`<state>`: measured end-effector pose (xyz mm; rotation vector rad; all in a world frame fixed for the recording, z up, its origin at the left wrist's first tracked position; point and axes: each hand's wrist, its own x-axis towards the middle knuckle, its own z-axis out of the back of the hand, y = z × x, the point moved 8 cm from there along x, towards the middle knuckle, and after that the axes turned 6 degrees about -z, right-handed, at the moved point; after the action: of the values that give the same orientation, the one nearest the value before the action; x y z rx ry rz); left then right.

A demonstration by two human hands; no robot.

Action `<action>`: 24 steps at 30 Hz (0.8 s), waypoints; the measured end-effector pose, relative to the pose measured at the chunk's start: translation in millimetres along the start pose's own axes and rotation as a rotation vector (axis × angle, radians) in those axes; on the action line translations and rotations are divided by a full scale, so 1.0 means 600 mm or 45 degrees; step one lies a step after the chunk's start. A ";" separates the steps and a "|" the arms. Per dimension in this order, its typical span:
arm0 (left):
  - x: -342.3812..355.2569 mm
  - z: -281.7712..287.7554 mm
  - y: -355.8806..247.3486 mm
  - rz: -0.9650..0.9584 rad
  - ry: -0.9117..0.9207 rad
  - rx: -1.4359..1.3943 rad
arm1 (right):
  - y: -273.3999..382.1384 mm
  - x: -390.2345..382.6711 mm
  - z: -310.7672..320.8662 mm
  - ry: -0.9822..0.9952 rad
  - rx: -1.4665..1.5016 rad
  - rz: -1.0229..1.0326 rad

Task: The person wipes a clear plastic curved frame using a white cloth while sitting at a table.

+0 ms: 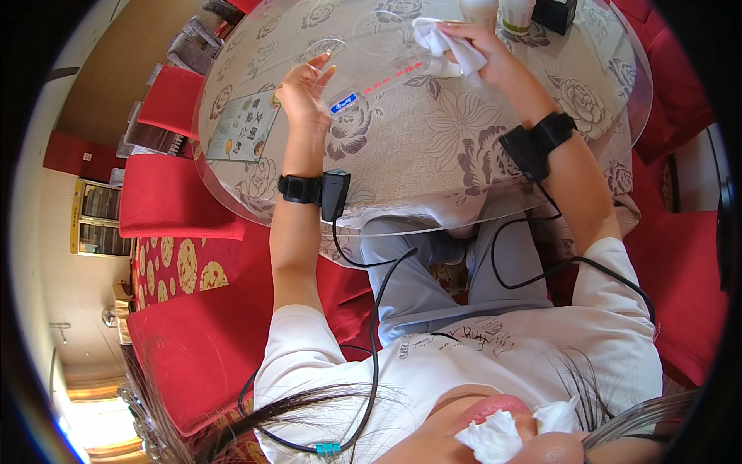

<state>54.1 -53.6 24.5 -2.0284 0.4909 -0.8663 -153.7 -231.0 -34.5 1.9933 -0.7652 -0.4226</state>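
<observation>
Your round desk [402, 170] takes up the most room, dressed in a flowered tablecloth [464, 116] beneath a clear top [640, 100] that overhangs it, with red chairs [174, 197] along your left. On the desk's left side lies a printed sheet [243, 127]. The clear plastic piece [379, 85] is over the desk between your hands; its outline is hard to make out, and you cannot tell whether it touches the surface. Your hands are apart: the left hand [307, 83] is at the piece's left end, fingers bent and thumb raised, though its grip on the edge cannot be made out. Your right hand [478, 52] is closed on a crumpled white wad [452, 48], near the piece's right end. Beyond that hand stand a black box [553, 14] and two pale cups [515, 14]. Smallest is the piece's blue label [344, 104], just beside your left wrist.
</observation>
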 end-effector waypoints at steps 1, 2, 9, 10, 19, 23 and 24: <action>-0.002 -0.003 -0.001 0.006 -0.002 0.032 | 0.001 -0.004 -0.006 0.011 -0.072 0.007; -0.003 -0.005 -0.001 0.013 -0.004 0.064 | 0.002 -0.009 -0.011 0.021 -0.143 0.013; -0.005 -0.011 0.002 0.050 0.050 0.018 | 0.010 -0.035 -0.053 0.191 -0.337 -0.031; -0.006 -0.011 0.002 0.052 0.047 0.024 | 0.010 -0.037 -0.053 0.158 -0.319 0.021; -0.009 -0.010 -0.003 -0.015 -0.004 0.023 | 0.003 -0.035 -0.056 0.152 -0.351 0.043; -0.008 -0.011 -0.004 -0.018 -0.006 0.019 | 0.010 -0.040 -0.052 0.106 -0.444 0.081; -0.008 -0.009 -0.005 -0.019 -0.007 0.021 | 0.011 -0.041 -0.054 0.108 -0.442 0.081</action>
<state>47.1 -52.1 27.0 -2.0212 0.4652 -0.8707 -156.1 -196.4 -12.6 1.6479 -0.6510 -0.4012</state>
